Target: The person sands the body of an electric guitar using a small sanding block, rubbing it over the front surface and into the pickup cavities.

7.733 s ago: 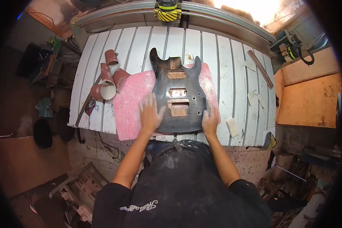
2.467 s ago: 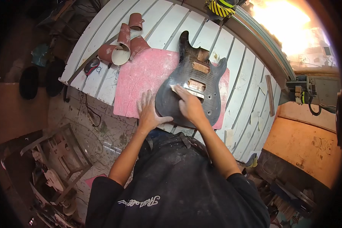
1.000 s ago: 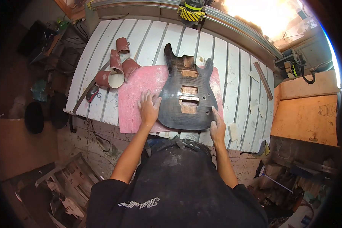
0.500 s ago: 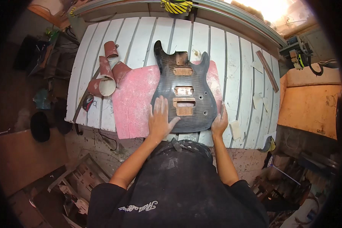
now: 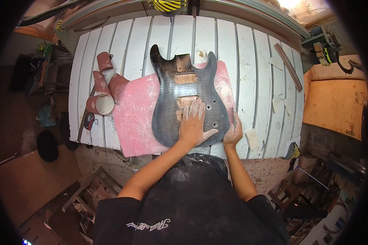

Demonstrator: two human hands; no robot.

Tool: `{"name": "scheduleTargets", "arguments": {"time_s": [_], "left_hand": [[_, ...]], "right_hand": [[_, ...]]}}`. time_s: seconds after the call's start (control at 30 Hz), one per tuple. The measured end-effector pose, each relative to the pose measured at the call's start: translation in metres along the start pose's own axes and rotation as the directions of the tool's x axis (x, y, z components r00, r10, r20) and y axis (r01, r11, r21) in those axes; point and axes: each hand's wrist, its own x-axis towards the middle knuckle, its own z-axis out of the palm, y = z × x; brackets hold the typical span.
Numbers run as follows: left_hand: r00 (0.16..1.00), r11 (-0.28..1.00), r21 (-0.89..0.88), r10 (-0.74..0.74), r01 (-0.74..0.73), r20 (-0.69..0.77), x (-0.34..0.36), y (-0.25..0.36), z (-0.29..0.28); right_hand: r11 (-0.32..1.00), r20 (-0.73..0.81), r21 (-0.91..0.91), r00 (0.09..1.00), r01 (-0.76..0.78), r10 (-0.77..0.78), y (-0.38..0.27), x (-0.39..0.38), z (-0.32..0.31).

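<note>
A dark, grained electric guitar body (image 5: 165, 94) with bare wood cavities lies face up in front of me. My left hand (image 5: 193, 123) lies flat on its lower face, fingers pointing away from me and thumb out to the right. It covers part of the lower cavities. At the body's lower right edge, my right hand (image 5: 233, 131) rests against the side with its fingers stretched upward. White dust coats the fingers of both hands. Beneath the body is a dusty pink sheet (image 5: 135, 108), whose left part and right margin show.
All this lies on a white slatted table (image 5: 243, 61). Curled reddish-brown sandpaper pieces (image 5: 119, 85) and a small dark red-and-black object (image 5: 88, 121) lie left. At the right are a brown strip (image 5: 288, 67), a pale block (image 5: 252, 139) and pale scraps (image 5: 277, 104). A metal rail (image 5: 241, 13) crosses the back.
My left hand has slid right across the guitar body, from its left edge to over the lower cavities. The right hand stays at the right edge. The whole view has shifted slightly.
</note>
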Motion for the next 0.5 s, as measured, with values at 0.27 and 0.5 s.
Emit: {"name": "scheduleTargets", "arguments": {"time_s": [0.27, 0.5], "left_hand": [[0.995, 0.984, 0.160, -0.085, 0.075, 0.054, -0.035, -0.045, -0.025], [0.962, 0.957, 0.108, -0.261, 0.268, -0.075, -0.097, -0.099, -0.034]], "right_hand": [[1.000, 0.001, 0.001, 1.000, 0.014, -0.014, -0.004, 0.001, -0.002], [1.000, -0.006, 0.002, 1.000, 0.015, -0.015, -0.001, 0.001, 0.000]]}}
